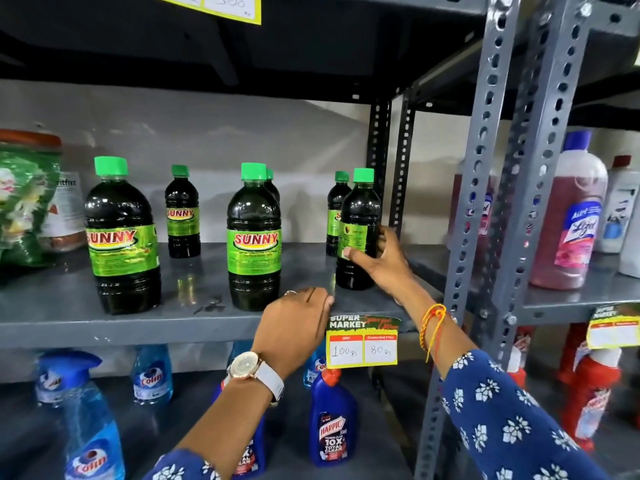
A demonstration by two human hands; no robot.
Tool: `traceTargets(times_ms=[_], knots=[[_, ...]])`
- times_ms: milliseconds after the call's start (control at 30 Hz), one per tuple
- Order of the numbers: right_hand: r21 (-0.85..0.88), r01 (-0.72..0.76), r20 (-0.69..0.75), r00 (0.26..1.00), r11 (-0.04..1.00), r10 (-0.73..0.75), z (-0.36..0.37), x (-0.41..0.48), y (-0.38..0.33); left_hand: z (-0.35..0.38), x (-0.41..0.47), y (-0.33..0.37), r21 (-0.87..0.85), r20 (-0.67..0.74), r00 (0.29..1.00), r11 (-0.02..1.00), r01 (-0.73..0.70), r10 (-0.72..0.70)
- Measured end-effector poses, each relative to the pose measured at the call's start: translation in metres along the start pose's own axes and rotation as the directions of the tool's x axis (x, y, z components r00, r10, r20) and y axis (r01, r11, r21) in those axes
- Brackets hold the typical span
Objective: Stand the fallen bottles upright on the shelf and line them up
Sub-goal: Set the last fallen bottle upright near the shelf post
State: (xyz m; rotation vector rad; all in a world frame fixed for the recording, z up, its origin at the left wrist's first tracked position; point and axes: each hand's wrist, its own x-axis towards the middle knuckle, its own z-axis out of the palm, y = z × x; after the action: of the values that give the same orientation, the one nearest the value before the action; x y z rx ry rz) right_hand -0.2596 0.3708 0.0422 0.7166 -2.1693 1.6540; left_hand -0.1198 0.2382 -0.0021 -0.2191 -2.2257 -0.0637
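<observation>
My left hand (294, 320) braces, loosely curled and empty, on the shelf (104, 327) edge; my right hand (384, 263) wraps the near right bottle (360, 209), upright, probably squaring it with its row.

shelf (104, 327): grey metal | six green-capped dark bottles (254, 244) upright, three front, three behind | green pouch (24, 202) far left
</observation>
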Motion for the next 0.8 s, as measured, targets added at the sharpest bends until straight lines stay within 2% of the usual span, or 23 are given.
traceTargets(times_ms=[233, 433, 600, 733, 800], knots=[[-0.017, -0.014, 0.04, 0.999, 1.0, 0.015, 0.0025, -0.0028, 0.0002, -0.0022, -0.003, 0.0042, 0.042, -0.046, 0.999, 0.999, 0.025, -0.023], [0.117, -0.093, 0.141, 0.987, 0.989, 0.077, 0.0024, 0.0018, 0.0042, -0.0023, -0.0027, 0.0066, 0.06, -0.063, 0.998, 0.998, 0.026, -0.022], [0.124, -0.073, 0.066, 0.996, 0.99, 0.065, 0.004, 0.0016, 0.0029, -0.0023, -0.0014, 0.0067, 0.066, -0.068, 0.997, 0.997, 0.034, -0.029], [0.156, -0.105, 0.144, 0.986, 0.982, 0.082, 0.0014, 0.0018, 0.0042, -0.0024, -0.0021, 0.007, 0.081, -0.063, 0.998, 0.996, 0.034, -0.029], [0.156, -0.083, 0.136, 0.989, 0.984, 0.062, 0.0034, 0.0008, 0.0026, -0.002, -0.0017, 0.0071, 0.089, -0.067, 0.997, 0.995, 0.033, -0.027]])
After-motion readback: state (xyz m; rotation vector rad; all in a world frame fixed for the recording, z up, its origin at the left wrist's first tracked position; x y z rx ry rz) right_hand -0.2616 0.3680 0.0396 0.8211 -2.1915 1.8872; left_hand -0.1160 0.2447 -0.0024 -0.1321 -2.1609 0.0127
